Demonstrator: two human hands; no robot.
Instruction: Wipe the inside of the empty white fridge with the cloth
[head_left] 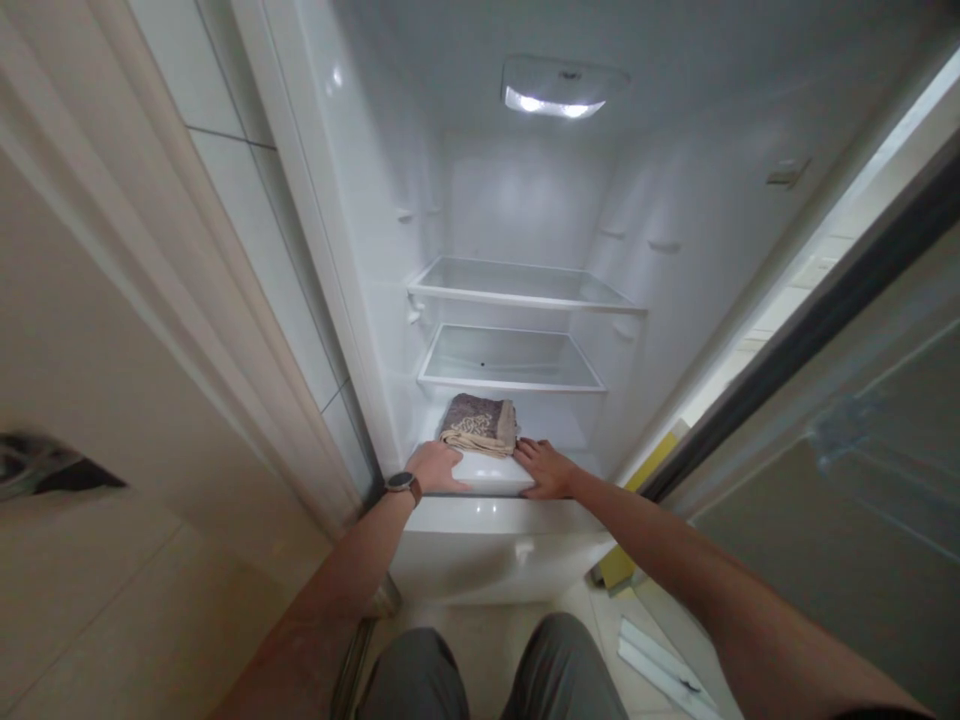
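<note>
Your left hand (436, 466) and right hand (544, 468) rest, fingers loosely spread, at the front corners of the folded brown-and-beige patterned cloth (480, 424) on the glossy white refrigerator floor (489, 470).

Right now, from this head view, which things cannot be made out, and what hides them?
All in the head view:
- Folded cloth: its underside, hidden by its own upper layers.
- Left hand: too blurred to tell how firmly its fingers press.
- Watch: dial too small and blurred to read.
- Yellow object: partly hidden behind the right forearm.
- Dark object: blurred, cut off by the left edge.
</note>
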